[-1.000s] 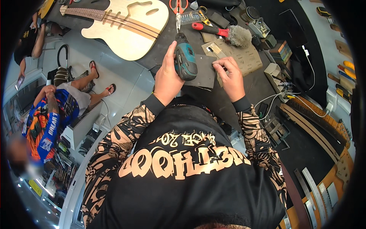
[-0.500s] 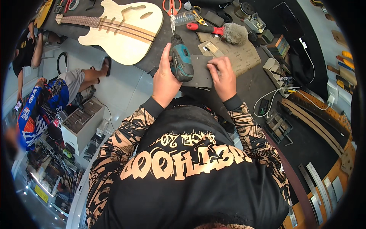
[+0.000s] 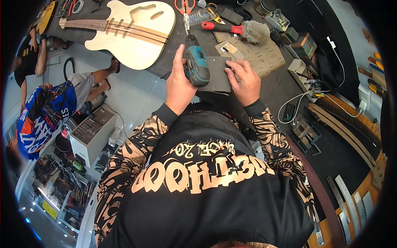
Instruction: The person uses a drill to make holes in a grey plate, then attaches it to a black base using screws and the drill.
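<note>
My left hand (image 3: 180, 84) is closed at the left side of a teal and black cordless drill (image 3: 197, 62), its index finger stretched along the body. The drill's chuck points away from me, toward a clear plastic bottle (image 3: 199, 17) lying on the workbench. Beside the drill, a dark grey flat sheet (image 3: 218, 74) lies under and between my hands. My right hand (image 3: 245, 82) has thumb and fingertips pinched at the sheet's right edge. Whatever is between those fingertips is too small to make out.
An unfinished electric guitar (image 3: 138, 45) lies at the far left. A red-handled brush (image 3: 231, 30), brown sandpaper (image 3: 263, 56) and orange-handled scissors (image 3: 184, 5) lie beyond my hands. At right are a vise (image 3: 305, 134) and a white cable (image 3: 285, 108). A person (image 3: 49, 109) is at left.
The whole view has shifted slightly. My right hand has moved a little to the right, while my left hand keeps its place at the drill. At left, the person in blue has shifted position.
</note>
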The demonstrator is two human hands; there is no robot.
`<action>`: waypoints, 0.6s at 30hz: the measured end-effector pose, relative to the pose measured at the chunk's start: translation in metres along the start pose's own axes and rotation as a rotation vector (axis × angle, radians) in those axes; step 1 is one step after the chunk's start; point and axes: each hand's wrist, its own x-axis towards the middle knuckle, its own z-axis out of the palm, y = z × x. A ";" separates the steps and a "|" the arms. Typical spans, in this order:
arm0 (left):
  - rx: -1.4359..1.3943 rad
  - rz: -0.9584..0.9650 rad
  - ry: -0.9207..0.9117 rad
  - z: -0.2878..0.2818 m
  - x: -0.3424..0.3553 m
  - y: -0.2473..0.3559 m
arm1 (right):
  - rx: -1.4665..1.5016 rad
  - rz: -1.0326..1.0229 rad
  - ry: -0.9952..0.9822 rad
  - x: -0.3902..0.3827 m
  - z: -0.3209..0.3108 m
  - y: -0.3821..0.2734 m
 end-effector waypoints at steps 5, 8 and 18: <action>-0.017 -0.004 -0.014 0.001 0.000 -0.002 | 0.386 0.317 0.000 -0.005 0.009 -0.008; -0.026 -0.028 -0.038 0.001 0.000 -0.002 | 0.547 0.415 0.040 -0.006 0.012 -0.013; -0.233 -0.046 -0.087 -0.021 -0.005 0.019 | 0.717 0.546 0.136 -0.012 0.030 -0.007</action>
